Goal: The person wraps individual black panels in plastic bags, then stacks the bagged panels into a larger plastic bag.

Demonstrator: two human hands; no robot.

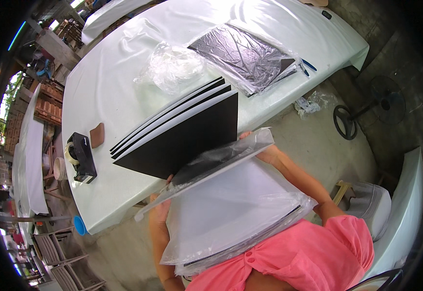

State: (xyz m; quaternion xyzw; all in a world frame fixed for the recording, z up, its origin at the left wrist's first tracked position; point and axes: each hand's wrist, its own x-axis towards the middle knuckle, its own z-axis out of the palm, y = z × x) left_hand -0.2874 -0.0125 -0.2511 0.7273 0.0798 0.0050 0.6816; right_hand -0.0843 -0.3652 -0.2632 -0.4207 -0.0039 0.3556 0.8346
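Several large black sheets [192, 136] with white backs stand fanned out in front of me, leaning over the table's near edge. A clear plastic bag [231, 203] lies between my forearms and against my body, with pale sheets showing through it. Its far edge crosses the lower part of the black sheets. My left hand [162, 208] is closed on the left side of the bag's edge, some fingers hidden behind it. My right hand [268, 153] grips the right end of that edge, fingertips showing behind it. How deep the sheets sit in the bag I cannot tell.
The white-covered table [109, 106] bears a crumpled clear plastic wrap [172, 65], plastic-wrapped black sheets [245, 56], a blue-handled tool [308, 65], a black tape dispenser [83, 157] and a brown piece [97, 135]. A fan [386, 97] stands right; a blue bucket [79, 225] is at left.
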